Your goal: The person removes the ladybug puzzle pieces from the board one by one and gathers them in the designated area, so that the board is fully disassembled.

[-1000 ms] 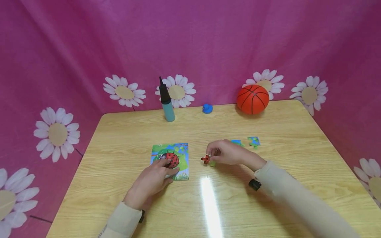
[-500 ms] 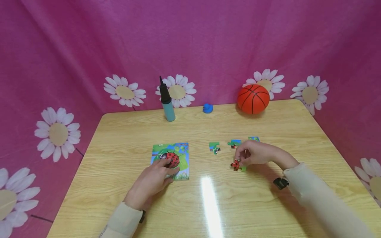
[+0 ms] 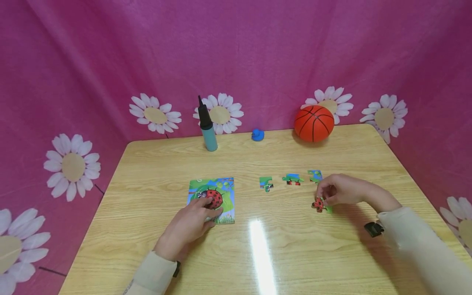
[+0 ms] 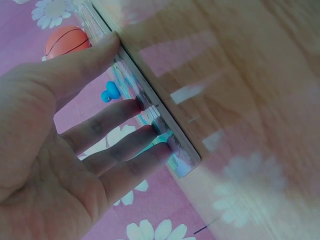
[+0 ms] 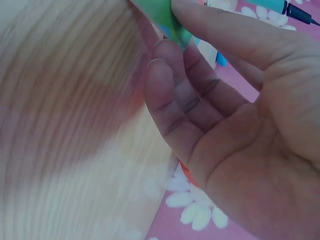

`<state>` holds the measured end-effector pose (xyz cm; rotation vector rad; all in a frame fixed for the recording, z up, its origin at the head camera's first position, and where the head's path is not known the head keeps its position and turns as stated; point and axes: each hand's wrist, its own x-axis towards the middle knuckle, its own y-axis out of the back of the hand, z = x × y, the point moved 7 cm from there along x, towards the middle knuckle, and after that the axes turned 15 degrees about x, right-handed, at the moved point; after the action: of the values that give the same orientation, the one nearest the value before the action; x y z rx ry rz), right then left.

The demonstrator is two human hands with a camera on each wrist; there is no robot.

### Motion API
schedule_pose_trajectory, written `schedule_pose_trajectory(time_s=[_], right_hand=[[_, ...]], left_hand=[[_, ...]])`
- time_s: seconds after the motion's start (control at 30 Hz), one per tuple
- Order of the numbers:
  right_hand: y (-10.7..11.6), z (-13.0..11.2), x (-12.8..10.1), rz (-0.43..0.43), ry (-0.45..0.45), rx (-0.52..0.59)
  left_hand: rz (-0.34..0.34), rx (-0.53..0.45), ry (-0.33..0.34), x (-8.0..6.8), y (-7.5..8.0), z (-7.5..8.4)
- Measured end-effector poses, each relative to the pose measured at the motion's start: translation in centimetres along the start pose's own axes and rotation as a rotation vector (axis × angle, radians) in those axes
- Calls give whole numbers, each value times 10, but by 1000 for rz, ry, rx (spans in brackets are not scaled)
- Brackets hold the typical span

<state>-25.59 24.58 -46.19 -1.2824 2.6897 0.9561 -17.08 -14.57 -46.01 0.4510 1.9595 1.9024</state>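
A square ladybug puzzle board lies flat on the table, partly covered by my left hand. In the left wrist view the fingers of that hand extend onto its face, and the thumb touches its edge. My right hand pinches a red and green puzzle piece between thumb and fingers, close over the table. Behind it lie three other pieces in a loose row: a left puzzle piece, a middle puzzle piece and a right puzzle piece, apart from one another.
Along the back of the wooden table stand a teal and black hand pump, a blue rubber duck and an orange toy basketball. A pink curtain with daisies hangs behind and on both sides.
My right hand has moved right across the table with the pinched puzzle piece, uncovering the left and middle pieces. The left hand stays on the board.
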Motion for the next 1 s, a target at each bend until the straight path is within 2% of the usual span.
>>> schedule_pose_trajectory(time_s=[0.23,0.7,1.0], right_hand=[[10,5,-4,46,-69,-54],[9,5,-3,85,-73,-104],[7,6,-2,88,-71,-146]], left_hand=[[3,-15,-1,-1,0,0],[-22,-32,15,-1,0,1],[-10,-23,14,-1,1,0]])
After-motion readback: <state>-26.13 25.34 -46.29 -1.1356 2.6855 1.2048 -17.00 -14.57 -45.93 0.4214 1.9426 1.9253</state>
